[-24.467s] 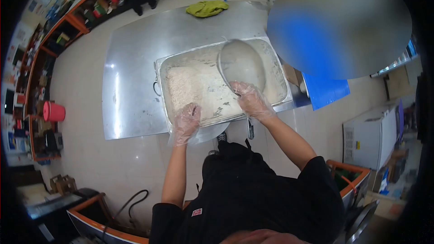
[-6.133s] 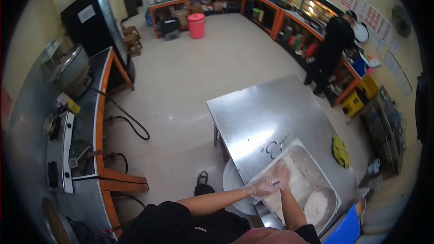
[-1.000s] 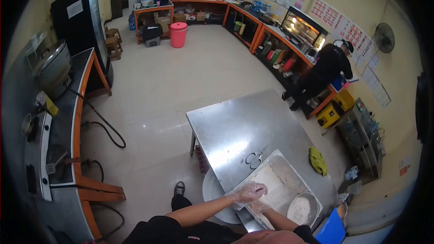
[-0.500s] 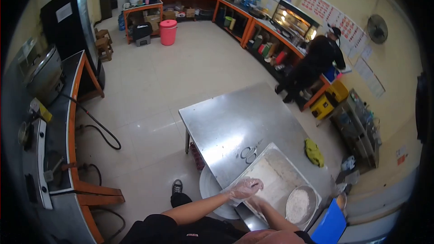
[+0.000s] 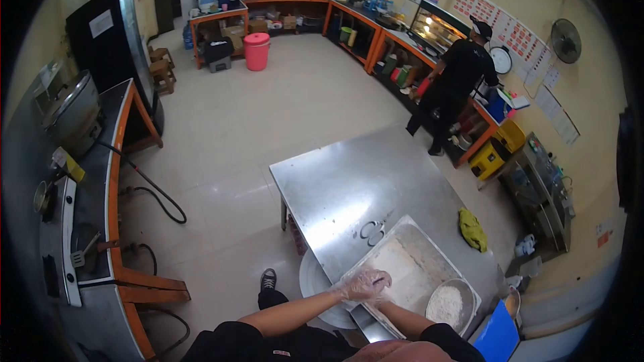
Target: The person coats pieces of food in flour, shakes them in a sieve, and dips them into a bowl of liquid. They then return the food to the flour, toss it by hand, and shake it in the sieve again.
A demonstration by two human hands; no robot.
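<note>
My left hand [image 5: 363,285], in a clear plastic glove, is over the near-left side of a rectangular tray [image 5: 435,247] dusted with white flour. Its fingers are curled, with a small dark spot between them that I cannot identify. My right hand [image 5: 380,297] is right against it, just below, and its fingers are mostly hidden. A round metal bowl [image 5: 470,302] of white flour [image 5: 444,304] sits in the tray's near-right corner. Beyond the tray's far-left edge, scissors [image 5: 373,230] lie on the steel table [image 5: 362,167].
A green cloth [image 5: 472,229] lies at the table's right side. A blue panel [image 5: 497,335] stands at near right. A co-worker in black [image 5: 463,70] is by the back-right counter. The stove counter [image 5: 90,221] is on the left, with hoses beside it.
My hands have come closer together at the tray's edge. The co-worker has straightened up and shifted left along the counter. The whole view has shifted slightly.
</note>
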